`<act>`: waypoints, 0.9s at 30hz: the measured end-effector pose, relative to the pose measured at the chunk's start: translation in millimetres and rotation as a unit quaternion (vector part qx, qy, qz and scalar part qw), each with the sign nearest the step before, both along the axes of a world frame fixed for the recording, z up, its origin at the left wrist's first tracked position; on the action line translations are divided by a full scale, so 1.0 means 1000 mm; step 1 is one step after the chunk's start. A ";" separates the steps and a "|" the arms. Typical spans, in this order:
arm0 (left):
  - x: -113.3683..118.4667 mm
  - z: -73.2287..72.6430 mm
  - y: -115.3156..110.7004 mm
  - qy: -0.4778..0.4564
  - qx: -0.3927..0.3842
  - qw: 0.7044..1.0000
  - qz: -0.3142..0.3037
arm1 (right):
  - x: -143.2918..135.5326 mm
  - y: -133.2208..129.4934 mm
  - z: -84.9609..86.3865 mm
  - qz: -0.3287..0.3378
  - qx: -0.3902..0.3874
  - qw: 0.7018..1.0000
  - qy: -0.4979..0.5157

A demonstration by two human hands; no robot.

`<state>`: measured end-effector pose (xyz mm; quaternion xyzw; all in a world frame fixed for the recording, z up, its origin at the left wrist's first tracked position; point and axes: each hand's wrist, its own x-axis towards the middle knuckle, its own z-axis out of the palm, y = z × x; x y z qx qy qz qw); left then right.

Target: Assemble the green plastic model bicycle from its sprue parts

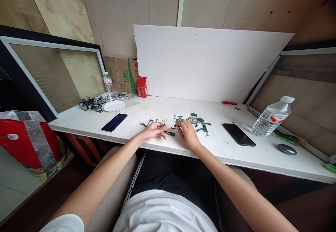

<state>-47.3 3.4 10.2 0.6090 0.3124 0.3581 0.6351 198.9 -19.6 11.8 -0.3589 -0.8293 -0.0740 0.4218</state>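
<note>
Two hands meet low over the white table (162,109): our left hand (153,132), palm tilted up, pinches a small silvery part (165,122); our right hand (187,134), knuckles up, grips a thin dark tool (174,126) directed at it, green model pieces (204,129) lying just beyond.

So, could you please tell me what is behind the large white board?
The beige wall with a pale vertical strip shows above the top of the white board. Anything lower down behind it is covered and cannot be seen.
</note>
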 end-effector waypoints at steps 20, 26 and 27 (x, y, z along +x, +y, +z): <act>-0.001 0.005 -0.004 0.005 -0.016 1.000 -0.023 | 0.001 0.002 -0.003 0.016 -0.005 1.000 0.002; -0.001 -0.001 0.001 0.012 -0.018 0.999 -0.026 | 0.000 0.001 -0.002 0.015 -0.011 1.000 0.000; -0.001 -0.002 0.003 0.015 -0.017 0.999 -0.027 | 0.000 0.001 -0.002 0.015 -0.011 1.000 0.001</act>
